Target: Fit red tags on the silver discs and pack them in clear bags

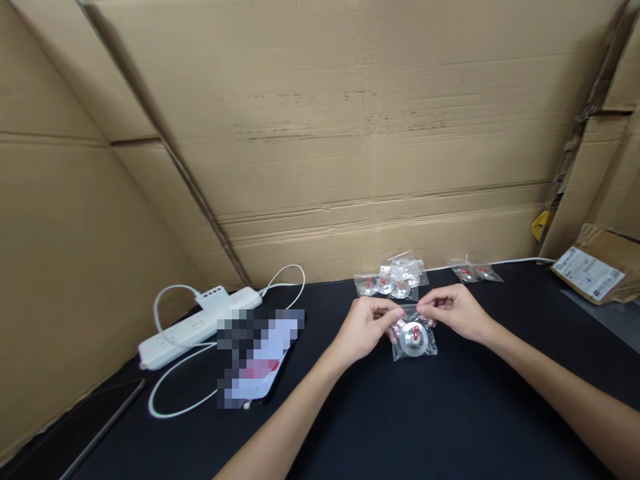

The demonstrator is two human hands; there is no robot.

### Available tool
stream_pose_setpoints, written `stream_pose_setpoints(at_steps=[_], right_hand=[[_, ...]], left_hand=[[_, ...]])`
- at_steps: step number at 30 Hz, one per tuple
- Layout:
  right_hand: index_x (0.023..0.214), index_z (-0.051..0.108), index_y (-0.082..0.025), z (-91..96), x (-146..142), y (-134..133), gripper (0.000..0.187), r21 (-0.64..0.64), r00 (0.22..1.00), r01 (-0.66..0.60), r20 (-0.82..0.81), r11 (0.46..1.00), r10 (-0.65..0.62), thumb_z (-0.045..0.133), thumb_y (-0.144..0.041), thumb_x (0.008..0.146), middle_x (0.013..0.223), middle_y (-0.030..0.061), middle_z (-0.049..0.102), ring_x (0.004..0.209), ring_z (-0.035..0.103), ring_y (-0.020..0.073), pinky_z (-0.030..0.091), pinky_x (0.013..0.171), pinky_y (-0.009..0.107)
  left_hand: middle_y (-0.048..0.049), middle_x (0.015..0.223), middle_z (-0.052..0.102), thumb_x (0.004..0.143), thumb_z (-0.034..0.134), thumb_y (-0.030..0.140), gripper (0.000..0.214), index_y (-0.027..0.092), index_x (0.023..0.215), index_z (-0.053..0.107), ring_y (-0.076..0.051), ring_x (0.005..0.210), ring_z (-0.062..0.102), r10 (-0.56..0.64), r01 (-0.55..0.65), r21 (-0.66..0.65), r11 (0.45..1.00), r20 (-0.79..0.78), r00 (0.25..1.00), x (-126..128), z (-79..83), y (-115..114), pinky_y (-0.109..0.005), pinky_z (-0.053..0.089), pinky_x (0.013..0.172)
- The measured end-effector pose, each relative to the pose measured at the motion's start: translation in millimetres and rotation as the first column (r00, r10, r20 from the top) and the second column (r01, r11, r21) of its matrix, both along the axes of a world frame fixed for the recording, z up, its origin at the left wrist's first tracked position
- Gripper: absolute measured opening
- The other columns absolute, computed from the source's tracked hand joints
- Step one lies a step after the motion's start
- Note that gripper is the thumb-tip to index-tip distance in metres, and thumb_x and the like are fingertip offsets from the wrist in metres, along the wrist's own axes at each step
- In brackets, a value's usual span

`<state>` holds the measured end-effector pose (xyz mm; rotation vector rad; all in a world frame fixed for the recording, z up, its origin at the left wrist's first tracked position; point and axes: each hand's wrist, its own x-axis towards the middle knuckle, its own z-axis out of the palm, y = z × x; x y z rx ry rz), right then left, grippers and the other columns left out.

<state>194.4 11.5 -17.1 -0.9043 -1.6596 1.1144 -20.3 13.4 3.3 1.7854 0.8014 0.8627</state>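
Both hands hold a small clear plastic bag with a round silver metal disc bearing a red mark inside it, just above the black tabletop. My left hand pinches the bag's top edge on the left. My right hand pinches the same top edge on the right. Fingers of both hands are closed on the bag's mouth. A pile of similar filled bags lies just behind the hands near the cardboard wall, and a further pair of bags lies to the right of it.
A white power strip with a looping white cable sits at the left. A phone lies beside it, and a dark flat device at the far left. Cardboard walls enclose the black table. A labelled cardboard box stands at the right.
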Motion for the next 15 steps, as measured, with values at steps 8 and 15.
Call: stream_pose_setpoints(at_steps=[8,15], right_hand=[[0.078,0.075,-0.017,2.1,7.3,2.0,0.024,-0.064,1.000,-0.016,-0.016,0.998,0.015,0.076,-0.041,0.074,0.065,0.0029,0.068,0.055,0.059,0.0132,0.051,0.058,0.030],[0.079,0.074,-0.019,4.6,3.9,-0.3,0.021,0.055,0.999,0.028,0.014,0.998,-0.028,0.072,-0.040,0.079,0.067,0.0020,0.067,0.060,0.060,0.0142,0.051,0.061,0.030]], left_hand=[[-0.0072,0.072,0.070,0.083,0.065,0.041,0.030,0.012,0.085,0.073,-0.016,0.057,0.066,-0.051,0.052,-0.095,0.994,0.015,0.999,-4.0,-5.1,5.4,-0.029,0.056,0.056],[-0.0070,0.074,0.068,0.086,0.062,0.043,0.031,0.013,0.083,0.071,-0.015,0.058,0.066,-0.071,0.075,-0.088,0.993,0.046,0.996,3.0,-4.4,-0.2,-0.029,0.058,0.056]])
